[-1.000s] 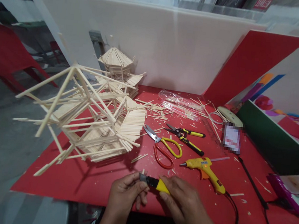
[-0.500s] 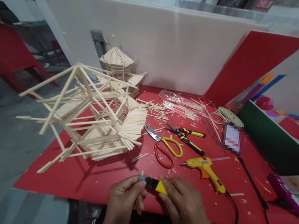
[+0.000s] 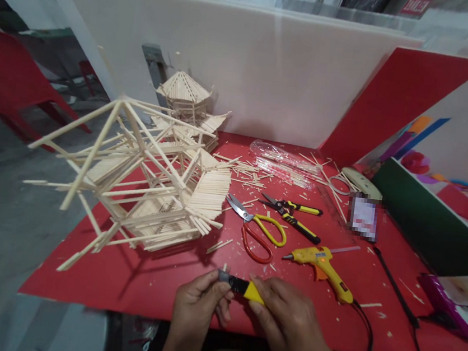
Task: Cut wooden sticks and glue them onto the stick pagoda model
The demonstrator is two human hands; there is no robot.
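My right hand (image 3: 286, 314) is closed around the yellow handle of a utility knife (image 3: 254, 294) with a black front part. The knife's grey blade end points left, between the thumb and fingers of my left hand (image 3: 201, 301). A pale tip of a thin wooden stick (image 3: 225, 266) pokes up there; my left fingers pinch it and hide the rest. Both hands are over the table's front edge. Left of them stands a large open frame of wooden sticks (image 3: 209, 192). Beyond lie scissors (image 3: 250, 218) with one red and one yellow handle. A yellow glue gun (image 3: 325, 267) lies to the right.
Yellow-and-black pruning shears (image 3: 296, 219) lie behind the scissors. Loose sticks (image 3: 247, 171) and a plastic bag of sticks (image 3: 286, 164) lie farther back. A stick-built tower (image 3: 184, 94) stands at the rear left. The glue gun's black cable (image 3: 369, 326) hangs over the front edge.
Both hands have shifted very slightly, with the left hand a little to the right. The knife stays between them, and the things on the table have not moved.
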